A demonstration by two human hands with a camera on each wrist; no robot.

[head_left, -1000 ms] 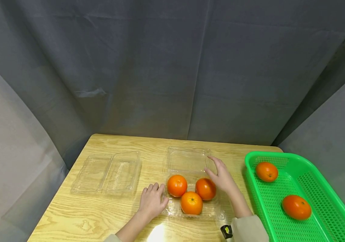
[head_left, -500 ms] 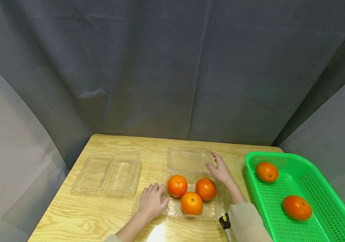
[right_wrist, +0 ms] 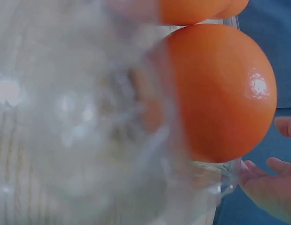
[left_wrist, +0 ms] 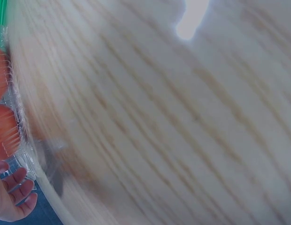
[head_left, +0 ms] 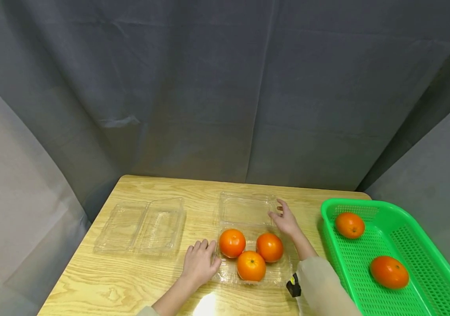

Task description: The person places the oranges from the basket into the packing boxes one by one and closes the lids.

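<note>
A clear plastic clamshell box (head_left: 276,277) lies unfolded on the table, its lid (head_left: 244,210) flat at the far side. Three oranges (head_left: 251,266) sit together in its near half. My left hand (head_left: 200,263) rests at the box's left side, fingers relaxed and thumb right at the wall. My right hand (head_left: 287,220) is at the lid's right edge, thumb toward the rim and fingers bent, thumb and fingers apart. In the right wrist view one orange (right_wrist: 220,93) fills the middle beside blurred clear plastic, and the right hand's fingers (right_wrist: 272,187) show at the right edge.
A second unfolded clamshell box (head_left: 159,228) lies on the wooden table (head_left: 102,281) at the left. On the right stands a green basket (head_left: 335,254) holding two oranges (head_left: 389,272). A grey curtain (head_left: 209,109) hangs behind the table.
My right hand has shifted slightly away from me along the box's right side to the lid's edge, and its fingers have bent a little. The left hand has stayed put.
</note>
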